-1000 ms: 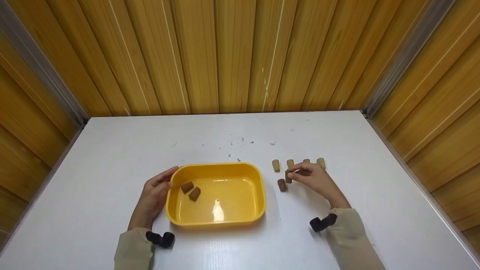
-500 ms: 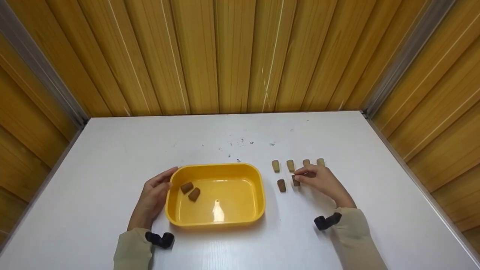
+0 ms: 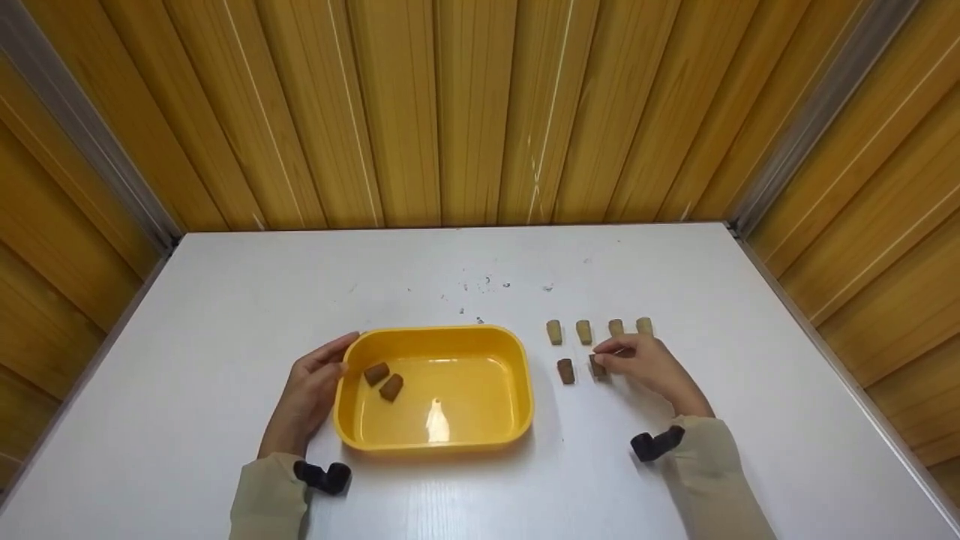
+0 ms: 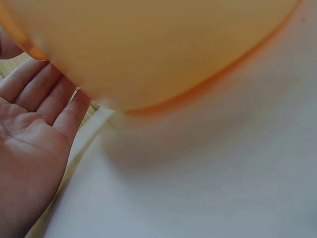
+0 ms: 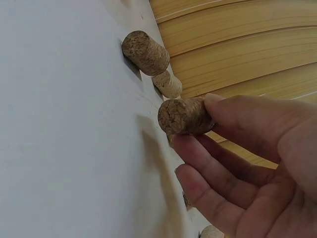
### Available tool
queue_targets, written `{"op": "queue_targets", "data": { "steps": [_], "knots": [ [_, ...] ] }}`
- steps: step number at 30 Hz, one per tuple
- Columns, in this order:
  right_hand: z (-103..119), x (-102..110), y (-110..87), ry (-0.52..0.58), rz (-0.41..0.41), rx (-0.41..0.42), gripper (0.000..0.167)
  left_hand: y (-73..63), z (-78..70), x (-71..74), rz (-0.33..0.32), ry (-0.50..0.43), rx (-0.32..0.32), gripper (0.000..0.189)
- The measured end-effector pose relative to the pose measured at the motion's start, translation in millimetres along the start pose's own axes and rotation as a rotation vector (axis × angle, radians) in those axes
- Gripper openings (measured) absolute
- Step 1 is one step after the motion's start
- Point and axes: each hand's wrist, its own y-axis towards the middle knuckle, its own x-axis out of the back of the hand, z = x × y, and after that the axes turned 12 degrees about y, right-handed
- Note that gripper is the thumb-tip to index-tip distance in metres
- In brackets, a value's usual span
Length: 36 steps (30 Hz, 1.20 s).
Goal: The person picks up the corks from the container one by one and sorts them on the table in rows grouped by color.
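Observation:
In the head view my left hand holds the left side of a yellow plastic tub, thumb at the rim and fingers along the outer wall. In the left wrist view those fingers lie against the tub. Two brown cork stoppers lie inside it, at the left. To the right, my right hand pinches another brown cork stopper between thumb and fingertips, just above the table. Beside it, to the left, lies a brown cork stopper.
Behind the right hand, several cork stoppers form a row, including a pale cork stopper at its left end and a browner cork stopper. The white table carries dark specks. Wood-patterned panels rise at the back and sides.
My right hand has moved a little to the right with its cork stopper, widening the gap to the cork stopper beside it. The left hand and the tub have stayed put.

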Motion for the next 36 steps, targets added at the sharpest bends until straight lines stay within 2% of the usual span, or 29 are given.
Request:
{"op": "queue_targets", "data": {
  "steps": [9,18,31,36],
  "knots": [
    [-4.0,0.0,1.3,-0.017,0.004,-0.015,0.029,0.2,-0.8,-0.2,0.019,-0.008,-0.006,0.051],
    [-4.8,-2.8,1.3,-0.031,-0.013,-0.012,0.026,0.6,-1.6,-1.3,0.000,0.011,0.003,0.052],
    [-7.2,-6.9,2.3,-0.010,-0.010,-0.014,0.026,0.4,-1.3,-1.7,-0.001,0.007,0.012,0.052],
    [-8.7,-6.4,0.8,0.003,0.008,-0.027,0.032,-0.5,-0.3,-0.8,-0.001,0.007,-0.005,0.052]
  ]
}}
